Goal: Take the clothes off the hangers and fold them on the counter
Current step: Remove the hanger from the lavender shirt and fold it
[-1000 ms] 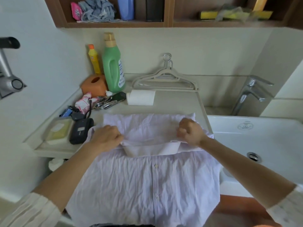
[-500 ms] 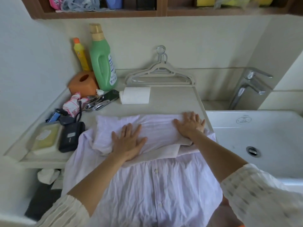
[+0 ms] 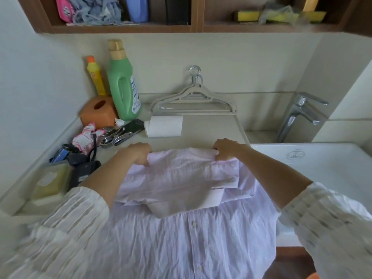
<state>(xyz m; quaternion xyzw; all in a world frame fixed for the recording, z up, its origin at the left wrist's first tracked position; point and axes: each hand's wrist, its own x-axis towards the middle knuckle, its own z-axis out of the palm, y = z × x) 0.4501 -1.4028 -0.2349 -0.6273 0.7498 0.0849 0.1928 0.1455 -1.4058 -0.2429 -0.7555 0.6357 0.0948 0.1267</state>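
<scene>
bare counter [image 3: 209, 129] behind shirt [image 3: 181, 178], clutter [image 3: 94, 135] left, sink [image 3: 322, 168] right

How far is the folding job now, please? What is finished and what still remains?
Done: the hangers lean bare against the back wall, so the shirt is off. In hand: the left hand and the right hand each grip a far corner of the partly folded shirt on the counter. Left: its buttoned lower part hangs over the counter's front edge, not yet folded. No finished folded pile is in view.
</scene>
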